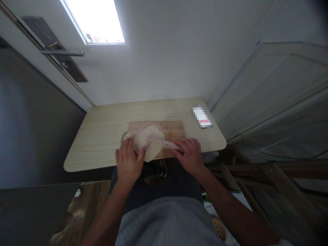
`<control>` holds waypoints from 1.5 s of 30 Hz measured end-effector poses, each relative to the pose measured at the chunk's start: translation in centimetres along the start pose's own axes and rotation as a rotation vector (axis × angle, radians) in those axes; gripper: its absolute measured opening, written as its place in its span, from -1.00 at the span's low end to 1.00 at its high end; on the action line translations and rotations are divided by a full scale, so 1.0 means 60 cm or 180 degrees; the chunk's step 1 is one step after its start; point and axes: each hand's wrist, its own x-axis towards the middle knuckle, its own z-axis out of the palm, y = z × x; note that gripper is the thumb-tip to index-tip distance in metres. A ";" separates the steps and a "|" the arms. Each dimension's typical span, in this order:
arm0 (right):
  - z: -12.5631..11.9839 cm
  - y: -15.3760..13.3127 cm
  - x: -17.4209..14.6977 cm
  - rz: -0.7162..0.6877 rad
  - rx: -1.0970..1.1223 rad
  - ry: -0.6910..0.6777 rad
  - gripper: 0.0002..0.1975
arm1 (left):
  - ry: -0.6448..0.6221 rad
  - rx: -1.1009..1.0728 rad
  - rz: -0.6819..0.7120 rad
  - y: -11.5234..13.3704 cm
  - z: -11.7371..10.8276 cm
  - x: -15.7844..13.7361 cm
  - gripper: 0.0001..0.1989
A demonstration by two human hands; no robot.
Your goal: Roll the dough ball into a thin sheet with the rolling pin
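Left hand (pixel 130 159), thumb spread from fingers, touches the dough (pixel 152 143) over the board's (pixel 174 128) left part, seemingly steadying it; right hand (pixel 191 155) grips the pin (pixel 171 145) at the board's near right. Right of the board, a phone (pixel 202 117) lies, presumably out of the way.

Observed a board (pixel 174 128) midway along the surface's (pixel 102 126) near edge. Found a dough sheet (pixel 151 138) on its left half, between left fingers (pixel 126 146) and a rolling pin (pixel 172 145). Noted right fingers (pixel 189 143) around the pin's right end. Recorded a round item (pixel 122 137) left of the board, a phone (pixel 201 116) near the surface's far right corner, and a door (pixel 159 75) behind the far edge.
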 end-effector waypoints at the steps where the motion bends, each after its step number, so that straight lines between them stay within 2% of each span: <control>1: 0.000 0.004 -0.003 0.0060 0.0025 0.0046 -0.78 | -0.0016 0.0059 -0.0170 -0.011 -0.002 0.010 -0.43; 4: 0.001 0.015 -0.012 0.0305 0.0060 0.0184 -0.75 | -0.0164 0.0174 -0.0257 -0.028 0.000 0.030 -0.48; 7: 0.004 0.023 -0.014 0.0435 0.0084 0.0184 -0.73 | -0.0187 0.0060 -0.0299 -0.024 0.002 0.042 -0.51; 10: 0.001 0.026 -0.010 0.0463 0.0056 0.0142 -0.74 | -0.0349 -0.0088 -0.0717 -0.013 -0.004 0.054 -0.56; 13: -0.003 0.025 -0.005 0.0480 -0.0009 0.0087 -0.75 | -0.0571 -0.0342 -0.1032 -0.012 -0.010 0.072 -0.53; 17: -0.004 0.024 -0.001 0.0487 -0.0100 0.0079 -0.76 | -0.0926 -0.0472 -0.0994 -0.028 -0.008 0.093 -0.63; 22: 0.001 0.024 0.001 0.0402 -0.0167 0.0122 -0.76 | -0.0846 -0.1051 -0.0987 -0.031 -0.003 0.099 -0.78; 26: 0.004 0.023 -0.002 0.0412 -0.0136 0.0168 -0.75 | -0.0754 -0.1311 -0.0947 -0.020 0.000 0.099 -0.69; 31: 0.008 0.025 -0.008 0.0482 0.0016 0.0285 -0.73 | -0.0976 -0.2019 -0.0785 -0.010 -0.006 0.113 -0.63; 33: 0.009 0.027 -0.009 0.0497 0.0080 0.0306 -0.72 | -0.1147 -0.2403 -0.0640 -0.005 -0.011 0.130 -0.61; 37: 0.009 0.031 -0.009 0.0501 0.0197 0.0330 -0.68 | -0.1838 -0.2969 -0.0422 -0.001 -0.009 0.195 -0.62; 39: 0.010 0.032 -0.010 0.0497 0.0240 0.0335 -0.66 | -0.2212 -0.2809 -0.0404 0.000 0.002 0.238 -0.68; 42: 0.011 0.033 -0.013 0.0540 0.0285 0.0362 -0.64 | -0.2541 -0.2512 -0.0422 0.001 0.027 0.292 -0.71; 45: 0.009 0.032 -0.012 0.0578 0.0276 0.0301 -0.66 | -0.2505 -0.2092 -0.0434 0.006 0.053 0.317 -0.73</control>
